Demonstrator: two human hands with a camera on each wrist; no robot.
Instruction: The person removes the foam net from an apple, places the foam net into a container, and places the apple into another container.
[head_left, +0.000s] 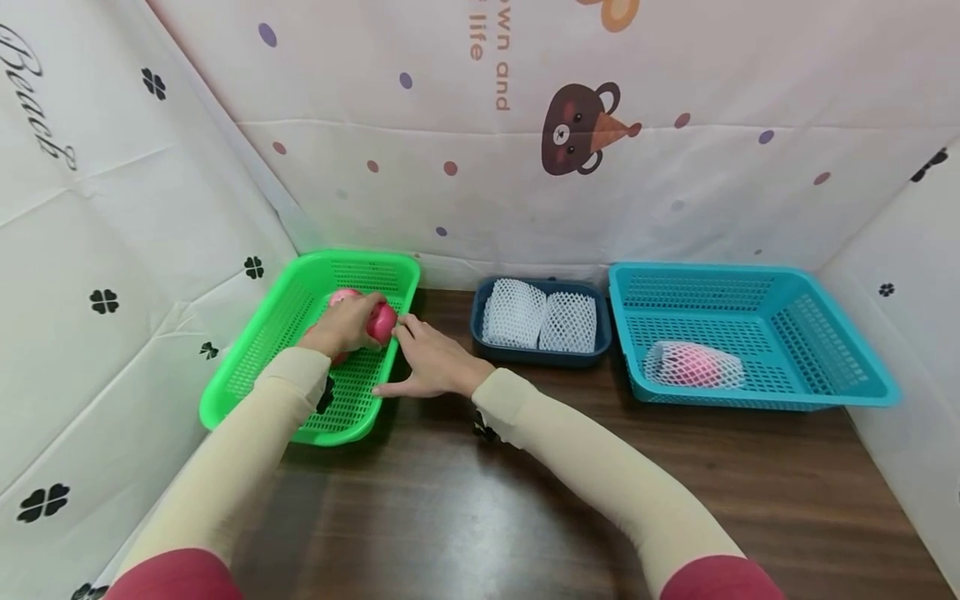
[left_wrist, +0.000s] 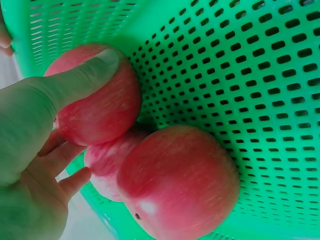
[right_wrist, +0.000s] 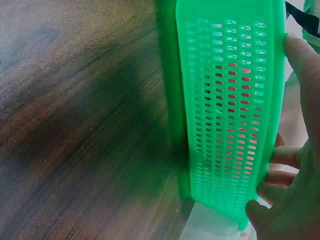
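Note:
Inside a green plastic basket (head_left: 337, 437) on the left, my left hand (head_left: 345, 326) grips a red apple (left_wrist: 117, 107), thumb across its top and fingers beneath. Two more apples lie against it in the left wrist view: a large one (left_wrist: 180, 182) in front and a paler one (left_wrist: 107, 162) partly hidden behind. My right hand (head_left: 435, 360) is at the basket's right side, its fingers spread along the rim. In the right wrist view, thumb and fingertips touch the rim of the perforated green wall (right_wrist: 225, 187), and it holds no apple.
A small dark blue tray (head_left: 540, 358) with white foam nets (head_left: 513, 315) stands at the back middle. On the right, a larger blue basket (head_left: 750, 406) contains a pinkish fruit in a foam net (head_left: 697, 367). Printed cloth (head_left: 450, 200) hangs behind and at both sides of the wooden table (head_left: 465, 500).

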